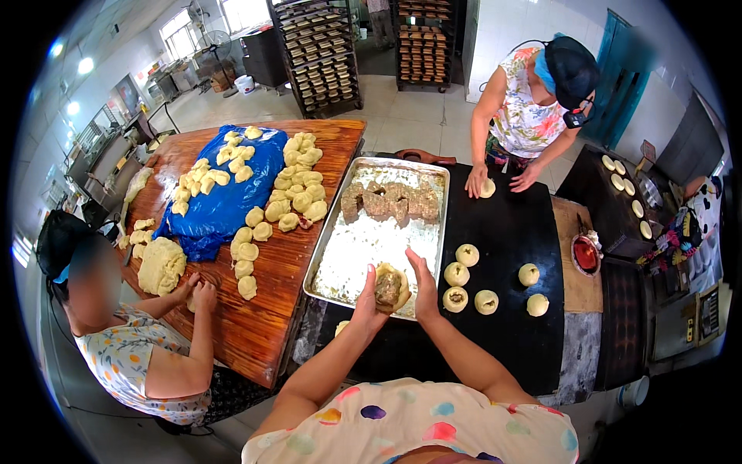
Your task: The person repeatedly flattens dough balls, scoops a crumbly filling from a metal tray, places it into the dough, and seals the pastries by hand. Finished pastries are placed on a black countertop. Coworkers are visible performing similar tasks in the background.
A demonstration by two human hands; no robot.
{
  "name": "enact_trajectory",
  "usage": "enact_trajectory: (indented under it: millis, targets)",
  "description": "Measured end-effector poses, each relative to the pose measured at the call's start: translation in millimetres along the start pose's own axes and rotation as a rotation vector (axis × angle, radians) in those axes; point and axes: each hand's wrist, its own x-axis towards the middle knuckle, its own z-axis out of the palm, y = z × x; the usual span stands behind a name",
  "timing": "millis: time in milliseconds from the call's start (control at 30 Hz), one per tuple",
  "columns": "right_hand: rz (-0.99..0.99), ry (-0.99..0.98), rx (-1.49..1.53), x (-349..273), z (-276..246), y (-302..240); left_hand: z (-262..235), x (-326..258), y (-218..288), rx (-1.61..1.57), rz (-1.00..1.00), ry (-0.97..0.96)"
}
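My left hand [366, 300] cups a round dough wrapper [404, 291] with a lump of brown filling [388, 288] pressed into its middle. Beside it is my right hand [423, 288], its fingers stretched out and its palm turned toward the dough; whether it touches the dough's edge I cannot tell. Both hands are over the near end of a metal tray [446, 209]. A block of crumbly brown filling [390, 203] lies across the tray's far part. To the right of my hands, several round buns [456, 274] sit on a black work surface [502, 240], some with filling showing on top.
At left, a co-worker's hands [199, 292] work dough on a wooden table [286, 267] with dough pieces [297, 189] and blue plastic [220, 193]. Across the black surface, another person's hand [476, 181] touches a dough round [487, 188]. A red-filled bowl [586, 254] stands right.
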Motion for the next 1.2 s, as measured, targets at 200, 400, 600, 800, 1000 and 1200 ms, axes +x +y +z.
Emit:
enact_trajectory:
  millis: [200, 400, 600, 800, 1000, 1200]
  targets:
    - [-0.022, -0.144, -0.381, -19.8, 9.3, 2.5, 0.2, 8.1, -14.8, 0.318, 0.120, 0.143]
    - [-0.144, 0.019, -0.541, -19.7, 13.1, 19.1, -13.8, 31.1, -10.3, 0.574, 0.073, 0.193]
    - [-0.219, 0.055, -0.351, -14.1, 12.8, 33.9, -14.7, 31.3, -1.7, 0.300, 0.019, 0.096]
    - [0.249, -0.174, -0.102, -4.4, 12.5, 9.9, -22.3, 26.1, 7.1, 0.344, 0.076, 0.240]
    - [-0.352, -0.072, -0.745, -18.9, 38.7, 15.2, -33.4, 45.0, -1.1, 0.960, 0.442, 0.355]
    - [0.075, 0.008, -0.104, 5.0, 26.5, 12.3, -32.0, 69.3, 17.2, 1.023, 0.358, 0.192]
